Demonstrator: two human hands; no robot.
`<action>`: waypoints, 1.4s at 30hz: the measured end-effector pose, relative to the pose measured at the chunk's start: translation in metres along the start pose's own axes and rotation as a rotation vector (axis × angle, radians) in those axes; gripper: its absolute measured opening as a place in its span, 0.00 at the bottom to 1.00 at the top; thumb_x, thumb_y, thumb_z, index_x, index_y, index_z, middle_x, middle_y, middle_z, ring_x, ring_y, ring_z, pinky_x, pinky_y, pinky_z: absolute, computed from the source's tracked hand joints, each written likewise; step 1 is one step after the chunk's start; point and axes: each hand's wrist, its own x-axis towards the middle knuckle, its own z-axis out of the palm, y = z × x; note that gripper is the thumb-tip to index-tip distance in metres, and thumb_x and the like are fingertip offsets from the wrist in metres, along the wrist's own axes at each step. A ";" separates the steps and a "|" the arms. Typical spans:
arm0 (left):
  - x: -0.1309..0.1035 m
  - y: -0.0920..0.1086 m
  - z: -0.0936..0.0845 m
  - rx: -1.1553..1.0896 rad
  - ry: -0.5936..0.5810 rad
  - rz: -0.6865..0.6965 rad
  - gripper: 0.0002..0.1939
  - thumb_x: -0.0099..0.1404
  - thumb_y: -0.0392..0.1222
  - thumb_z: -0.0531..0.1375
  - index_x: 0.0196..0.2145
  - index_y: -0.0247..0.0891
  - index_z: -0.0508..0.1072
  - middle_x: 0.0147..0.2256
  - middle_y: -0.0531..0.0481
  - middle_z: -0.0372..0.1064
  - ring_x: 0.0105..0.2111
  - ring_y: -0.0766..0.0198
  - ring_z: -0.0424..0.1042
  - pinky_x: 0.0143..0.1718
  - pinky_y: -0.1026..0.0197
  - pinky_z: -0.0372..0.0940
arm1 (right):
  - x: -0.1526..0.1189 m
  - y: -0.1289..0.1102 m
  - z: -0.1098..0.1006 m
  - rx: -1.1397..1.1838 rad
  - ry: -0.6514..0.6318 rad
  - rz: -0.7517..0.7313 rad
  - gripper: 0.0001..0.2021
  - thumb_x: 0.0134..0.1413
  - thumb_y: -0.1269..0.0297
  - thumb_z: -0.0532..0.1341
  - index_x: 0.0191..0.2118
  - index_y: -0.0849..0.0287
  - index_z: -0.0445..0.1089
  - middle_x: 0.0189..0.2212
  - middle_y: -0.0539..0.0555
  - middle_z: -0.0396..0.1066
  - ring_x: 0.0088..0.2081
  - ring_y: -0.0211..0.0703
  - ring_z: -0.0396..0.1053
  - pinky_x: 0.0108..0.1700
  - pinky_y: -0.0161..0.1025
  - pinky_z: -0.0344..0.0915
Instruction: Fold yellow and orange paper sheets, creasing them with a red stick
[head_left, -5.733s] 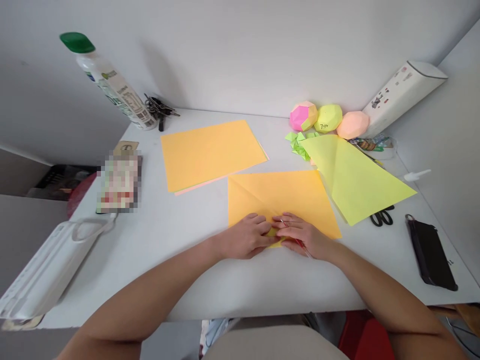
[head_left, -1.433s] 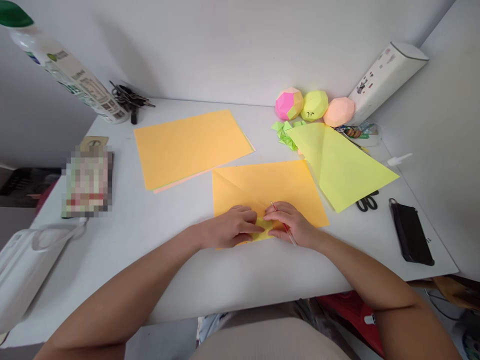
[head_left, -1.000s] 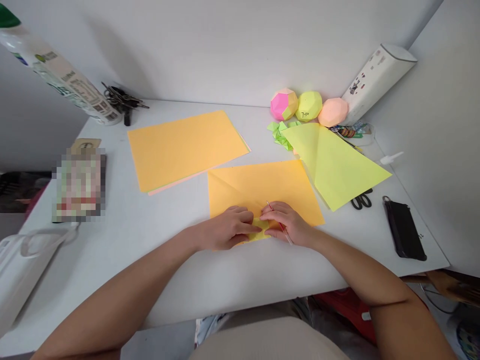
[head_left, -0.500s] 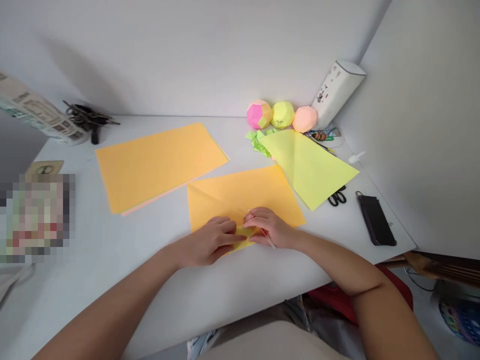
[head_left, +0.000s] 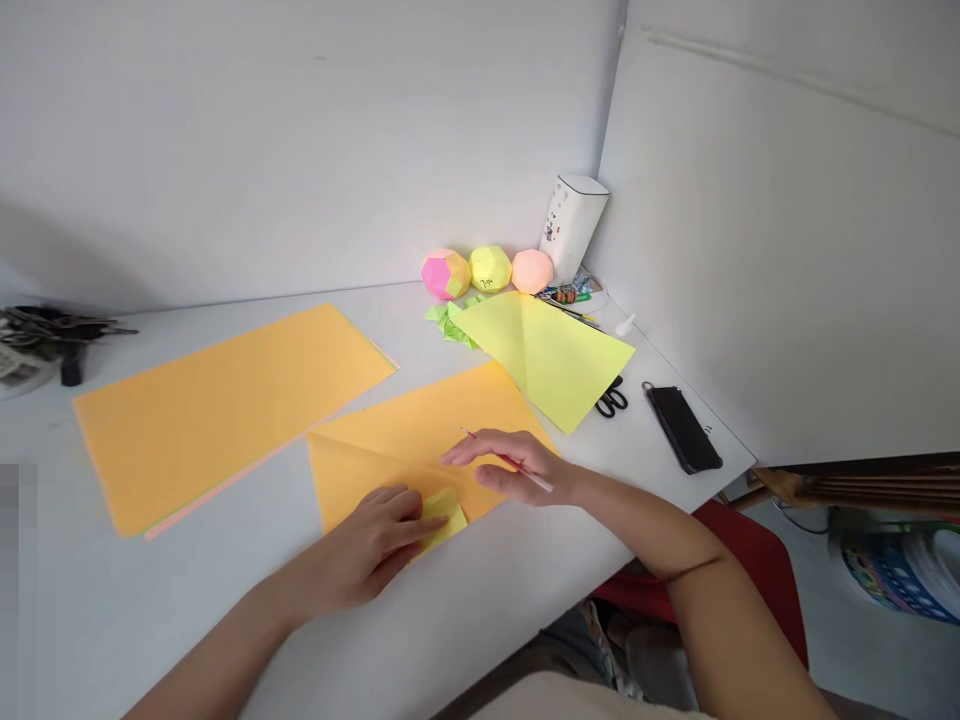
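Note:
An orange sheet [head_left: 420, 420] lies on the white table, with a small yellow paper piece [head_left: 447, 516] at its front edge. My left hand [head_left: 379, 540] presses on the small yellow piece, its index finger stretched across it. To the right, my right hand [head_left: 517, 465] hovers over the orange sheet with a thin red and white stick [head_left: 517, 465] held between its fingers. Its thumb and fingertips are apart, off the small yellow piece.
Stacked orange sheets [head_left: 232, 410] lie at left. Behind are a yellow-green sheet [head_left: 555, 355], three paper balls [head_left: 490, 269], green folded paper [head_left: 448, 322] and a white container [head_left: 573, 230]. Black scissors [head_left: 611, 398] and a black case [head_left: 684, 428] lie at right.
The view has turned to the right. My right hand has lifted off the small yellow piece and moved away from my left hand, still carrying the stick. My left hand stays on the small yellow piece.

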 end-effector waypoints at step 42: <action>0.002 -0.005 0.003 0.125 0.097 0.003 0.17 0.71 0.41 0.48 0.54 0.46 0.67 0.32 0.48 0.59 0.32 0.60 0.54 0.36 0.58 0.53 | -0.017 0.045 0.029 -0.352 -0.134 -0.048 0.06 0.63 0.69 0.54 0.40 0.59 0.69 0.31 0.53 0.66 0.30 0.36 0.65 0.33 0.33 0.65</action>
